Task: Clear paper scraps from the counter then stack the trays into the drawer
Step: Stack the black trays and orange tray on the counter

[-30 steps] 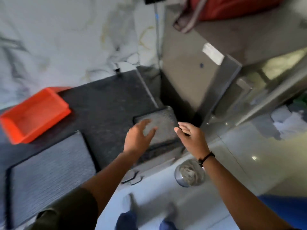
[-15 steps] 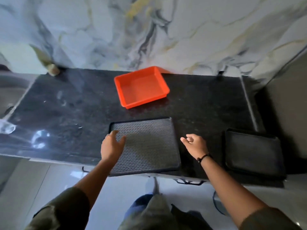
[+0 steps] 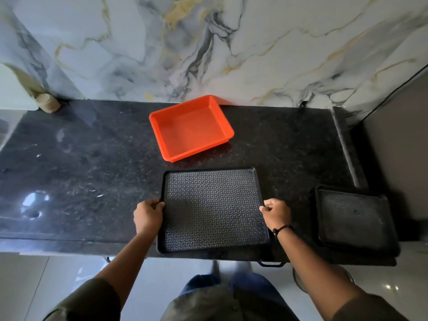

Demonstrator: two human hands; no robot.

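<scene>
A large black patterned tray point(image 3: 213, 209) lies flat at the front edge of the dark granite counter point(image 3: 92, 172). My left hand point(image 3: 148, 215) grips its left rim and my right hand point(image 3: 276, 213) grips its right rim. An empty orange tray point(image 3: 191, 128) sits behind it, near the marble wall. A smaller black tray point(image 3: 354, 218) rests at the counter's right end. A dark drawer handle point(image 3: 271, 264) peeks out below the counter edge. No paper scraps show on the counter.
A marble wall point(image 3: 208, 47) backs the counter. A grey cabinet side point(image 3: 398, 140) closes off the right end. A small wooden piece point(image 3: 47, 104) sits at the back left corner. Pale floor tiles point(image 3: 58, 274) lie below, with a round bin point(image 3: 298, 278) partly hidden behind my right arm.
My view swung from the right end of the counter to its middle. Both hands moved from open above the trays onto the large black tray's left and right rims and closed on them.
</scene>
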